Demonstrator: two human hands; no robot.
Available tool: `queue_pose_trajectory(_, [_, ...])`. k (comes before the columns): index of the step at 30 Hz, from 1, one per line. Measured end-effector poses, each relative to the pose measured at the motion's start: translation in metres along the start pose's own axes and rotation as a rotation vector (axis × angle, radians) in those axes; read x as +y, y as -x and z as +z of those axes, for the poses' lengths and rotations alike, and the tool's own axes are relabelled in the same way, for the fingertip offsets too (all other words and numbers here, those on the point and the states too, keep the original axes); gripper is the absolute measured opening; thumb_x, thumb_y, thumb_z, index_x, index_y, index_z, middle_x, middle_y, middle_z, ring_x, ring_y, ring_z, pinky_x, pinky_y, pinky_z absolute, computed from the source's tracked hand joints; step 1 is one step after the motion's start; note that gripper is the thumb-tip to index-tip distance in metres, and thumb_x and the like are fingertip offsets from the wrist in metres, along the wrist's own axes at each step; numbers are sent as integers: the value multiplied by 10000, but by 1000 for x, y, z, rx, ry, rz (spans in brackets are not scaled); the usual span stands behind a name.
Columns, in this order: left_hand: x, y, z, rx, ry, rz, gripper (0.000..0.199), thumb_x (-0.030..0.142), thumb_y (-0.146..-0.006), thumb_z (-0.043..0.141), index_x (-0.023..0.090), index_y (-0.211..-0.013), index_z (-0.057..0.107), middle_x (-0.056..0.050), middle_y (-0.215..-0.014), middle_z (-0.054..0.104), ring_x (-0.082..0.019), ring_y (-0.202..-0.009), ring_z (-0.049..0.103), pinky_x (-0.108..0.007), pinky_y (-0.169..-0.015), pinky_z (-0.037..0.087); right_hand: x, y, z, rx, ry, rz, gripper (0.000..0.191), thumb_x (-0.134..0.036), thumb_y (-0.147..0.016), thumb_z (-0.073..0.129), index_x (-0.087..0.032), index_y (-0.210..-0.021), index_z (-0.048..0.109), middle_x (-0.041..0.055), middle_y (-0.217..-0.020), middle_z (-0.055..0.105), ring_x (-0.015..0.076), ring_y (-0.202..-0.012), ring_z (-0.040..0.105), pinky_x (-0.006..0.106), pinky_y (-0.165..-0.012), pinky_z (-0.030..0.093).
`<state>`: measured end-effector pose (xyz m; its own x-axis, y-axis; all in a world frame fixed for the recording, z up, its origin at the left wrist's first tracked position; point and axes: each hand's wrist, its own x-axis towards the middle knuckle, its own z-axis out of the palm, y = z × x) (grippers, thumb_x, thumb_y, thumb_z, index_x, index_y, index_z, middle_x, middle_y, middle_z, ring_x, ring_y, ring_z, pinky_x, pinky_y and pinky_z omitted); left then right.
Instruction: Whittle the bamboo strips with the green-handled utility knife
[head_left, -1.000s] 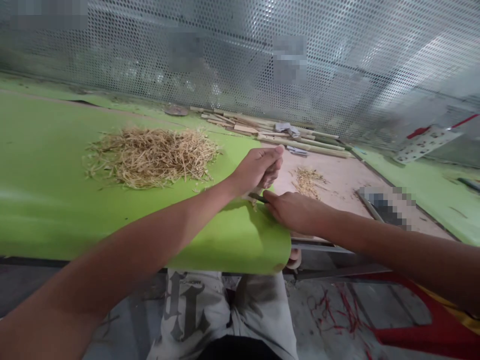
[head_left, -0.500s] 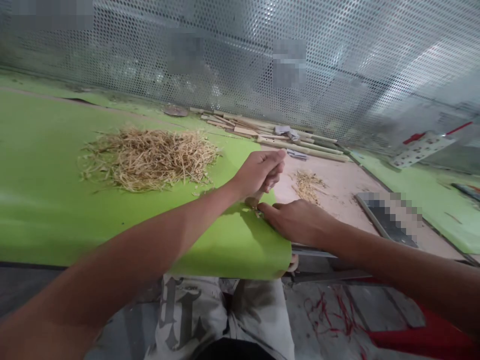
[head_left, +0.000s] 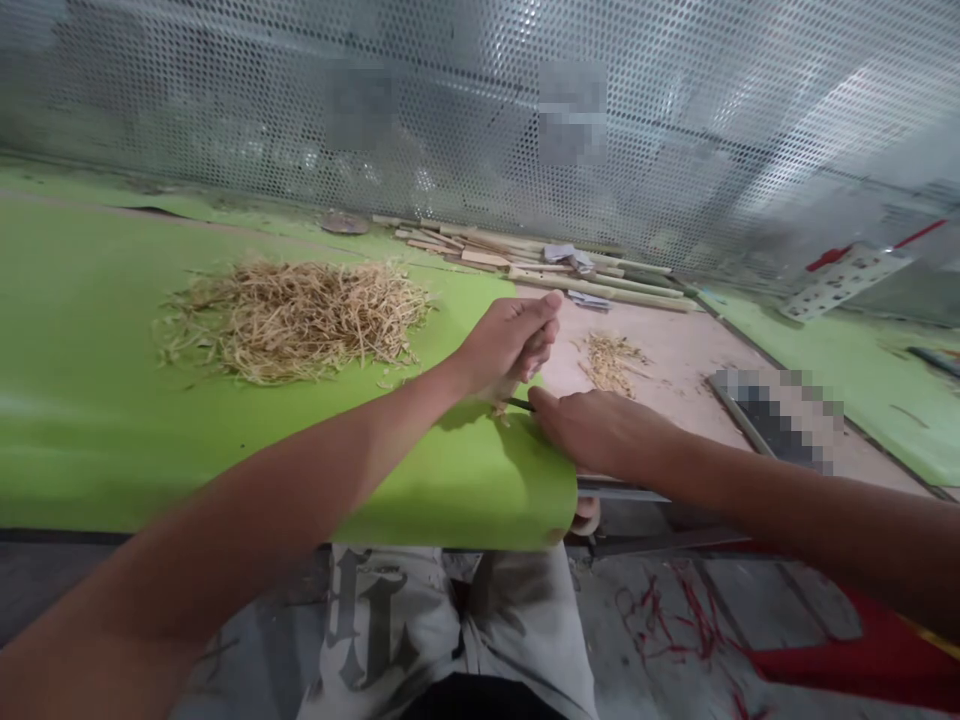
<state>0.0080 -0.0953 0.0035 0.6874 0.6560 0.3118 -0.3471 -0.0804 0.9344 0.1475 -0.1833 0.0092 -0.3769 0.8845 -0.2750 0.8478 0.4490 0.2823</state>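
Left hand [head_left: 514,345] clenched, contents hidden; right hand [head_left: 592,430] gripped a blade [head_left: 520,404]. Scraps [head_left: 499,411] suggested work underway, seemingly unfinished.

Smooth, glossy, plastic-looking green sheet [head_left: 150,440]

Big dark ornate lettering [head_left: 373,628] stands on the left leg of the pale trousers [head_left: 534,622], but no word, brand or number can be read.

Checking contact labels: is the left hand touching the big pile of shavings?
Apart. The head view shows a strip of green surface between the left hand and the big pile of shavings.
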Motion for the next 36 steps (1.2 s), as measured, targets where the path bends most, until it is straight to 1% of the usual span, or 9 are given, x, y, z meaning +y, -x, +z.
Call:
queue_pose_trajectory(6, [-3, -2, 1, 6, 24, -11, 432, 502, -845, 511, 166, -575, 477, 74, -395, 399, -15, -311, 386, -162, -364, 302, -3, -11, -1, -4, -22, -55, 343, -182, -907, 309, -93, -1191, 480, 96, -648, 615, 198, -553, 583, 274, -492, 308])
queue_pose_trajectory(9, [-4, -2, 3, 40, 8, -18, 431, 505, -847, 505, 166, -582, 475, 74, -398, 390, -13, -309, 381, -160, -356, 291, -2, -14, -4, -24, -3, -93, 370, -150, -892, 323, -100, -1222, 482, 99, -669, 621, 203, -577, 591, 275, -503, 327])
queue_pose_trajectory(11, [-4, -3, 5, 88, 10, -6, 429, 508, -843, 507, 167, -586, 468, 79, -400, 370, -16, -313, 380, -162, -354, 295, -2, -15, -5, -34, 19, -91, 387, -135, -885, 337, -104, -1243, 479, 95, -666, 617, 201, -587, 593, 276, -517, 339])
queue_pose_trajectory(16, [-7, -6, 6, 299, 31, 52, 395, 497, -840, 521, 173, -622, 460, 84, -426, 354, -17, -326, 372, -164, -354, 300, 0, -13, 0, -38, 45, -30, 406, -167, -902, 321, -143, -1276, 478, 76, -606, 582, 194, -554, 569, 276, -514, 338])
queue_pose_trajectory(19, [-7, -7, 3, 335, 37, 51, 381, 481, -856, 507, 174, -635, 458, 81, -435, 363, -19, -336, 373, -167, -364, 307, 1, -12, 4, -12, 53, -56, 405, -230, -904, 358, -164, -1287, 471, 80, -644, 594, 190, -548, 564, 272, -508, 328])
queue_pose_trajectory(22, [-6, -7, 0, 324, 71, 38, 380, 474, -866, 496, 176, -635, 449, 82, -438, 354, -20, -344, 371, -167, -379, 317, 3, -10, 5, 35, 84, -91, 381, -279, -908, 378, -186, -1260, 490, 86, -701, 615, 194, -558, 576, 267, -502, 308])
queue_pose_trajectory(26, [-3, -7, 1, 257, 72, 13, 387, 475, -863, 502, 177, -624, 439, 86, -433, 328, -23, -341, 362, -170, -384, 316, 8, -2, 2, 46, 40, -70, 344, -315, -958, 292, -203, -1194, 517, 71, -719, 637, 197, -574, 596, 262, -490, 268])
queue_pose_trajectory(32, [0, -6, 4, 212, 49, -25, 380, 459, -857, 521, 172, -617, 453, 83, -430, 325, -28, -340, 362, -174, -379, 309, 12, 7, -1, 20, -7, 7, 407, -389, -982, 220, -164, -1125, 527, 76, -658, 635, 198, -554, 583, 264, -500, 258])
queue_pose_trajectory(36, [1, -6, 4, 171, 56, -60, 370, 456, -867, 506, 168, -637, 475, 86, -429, 316, -27, -336, 350, -172, -383, 315, 12, 2, -1, 29, -8, -20, 376, -367, -975, 240, -156, -1114, 518, 83, -647, 633, 202, -545, 584, 263, -485, 247])
